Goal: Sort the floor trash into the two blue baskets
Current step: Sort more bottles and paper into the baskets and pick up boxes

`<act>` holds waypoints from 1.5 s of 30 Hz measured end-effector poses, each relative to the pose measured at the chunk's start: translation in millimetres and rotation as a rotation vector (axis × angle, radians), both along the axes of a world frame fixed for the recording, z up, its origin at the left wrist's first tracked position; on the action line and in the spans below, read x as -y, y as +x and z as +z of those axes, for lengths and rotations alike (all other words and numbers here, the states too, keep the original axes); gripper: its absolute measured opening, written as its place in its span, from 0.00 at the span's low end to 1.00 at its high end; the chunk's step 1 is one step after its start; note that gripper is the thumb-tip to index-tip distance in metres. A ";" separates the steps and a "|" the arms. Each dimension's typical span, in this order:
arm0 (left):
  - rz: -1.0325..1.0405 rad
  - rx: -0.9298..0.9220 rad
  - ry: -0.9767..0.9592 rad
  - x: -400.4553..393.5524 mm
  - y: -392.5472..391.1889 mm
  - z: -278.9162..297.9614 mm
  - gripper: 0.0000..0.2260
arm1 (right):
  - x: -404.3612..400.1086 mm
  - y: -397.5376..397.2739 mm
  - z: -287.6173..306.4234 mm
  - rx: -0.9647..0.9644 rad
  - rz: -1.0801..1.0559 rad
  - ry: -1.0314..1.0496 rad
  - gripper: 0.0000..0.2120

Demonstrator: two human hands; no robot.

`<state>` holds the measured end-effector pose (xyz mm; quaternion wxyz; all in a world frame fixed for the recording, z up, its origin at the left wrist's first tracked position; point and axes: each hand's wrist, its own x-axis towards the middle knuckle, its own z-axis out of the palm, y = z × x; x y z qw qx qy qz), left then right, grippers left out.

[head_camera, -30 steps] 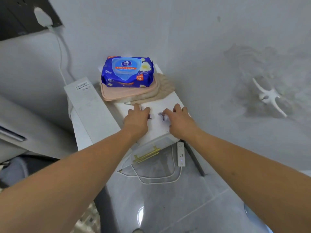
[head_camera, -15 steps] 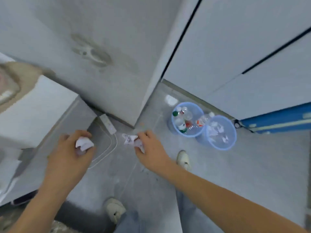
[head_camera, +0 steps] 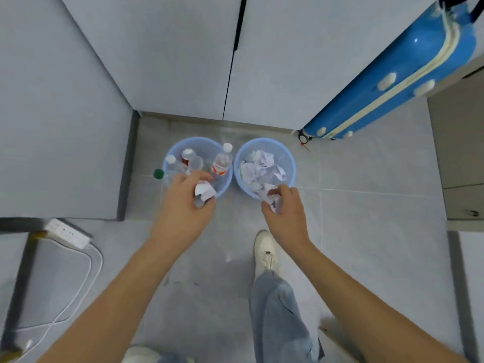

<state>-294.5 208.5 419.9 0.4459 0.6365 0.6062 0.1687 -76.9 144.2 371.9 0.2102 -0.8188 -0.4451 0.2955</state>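
Blue plastic all round here: two little blue baskets sit side by side on the grey tiled floor [head_camera: 366, 231], right up against the white cabinet doors [head_camera: 275, 61]. The left basket [head_camera: 207, 142] is full of plastic bottles [head_camera: 222, 163], a couple with white caps and one green cap [head_camera: 158, 173] poking out over its left rim. The right basket [head_camera: 289, 158] has nothing but crumpled paper [head_camera: 258, 166] in it.

Both hands are out over the floor just this side of the baskets, each one closed round its own paper wad. The left hand [head_camera: 183, 208] has its fingers curled on a white wad [head_camera: 203, 193] and hangs over the near edge of the bottle basket. The right hand [head_camera: 286, 209] pinches another wad [head_camera: 269, 197] right at the near rim of the paper basket. Can't tell if either wad is touching a rim, the frame is a bit soft there.

Other stuff: a bright blue suitcase [head_camera: 408, 72] leans in the top right corner, a white power strip [head_camera: 66, 233] with its cable lies on the floor to the left, and a white sneaker [head_camera: 265, 251] with a denim trouser leg [head_camera: 280, 310] shows below the right hand.
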 end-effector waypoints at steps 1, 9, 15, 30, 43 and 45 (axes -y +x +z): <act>-0.027 -0.007 0.013 -12.2 27.9 -14.6 0.13 | -8.5 20.0 -10.3 -0.010 -0.009 -0.014 0.12; -0.112 -0.190 -0.133 -78.6 186.8 -122.2 0.16 | -87.9 133.4 -103.3 -0.035 0.051 -0.192 0.14; -0.100 -0.315 -0.286 -107.7 213.1 -149.1 0.30 | -129.6 182.3 -116.3 -0.162 0.140 -0.387 0.30; 0.395 -0.262 -0.017 -6.7 -6.4 32.7 0.13 | -113.6 -55.3 72.2 -0.156 0.594 -0.026 0.05; 1.014 -0.401 0.151 205.8 -365.7 191.2 0.10 | 6.4 -450.8 218.5 -0.279 1.214 0.020 0.08; 1.116 -0.428 0.107 244.4 -417.3 186.9 0.11 | 23.6 -502.1 217.8 -0.275 1.287 -0.009 0.08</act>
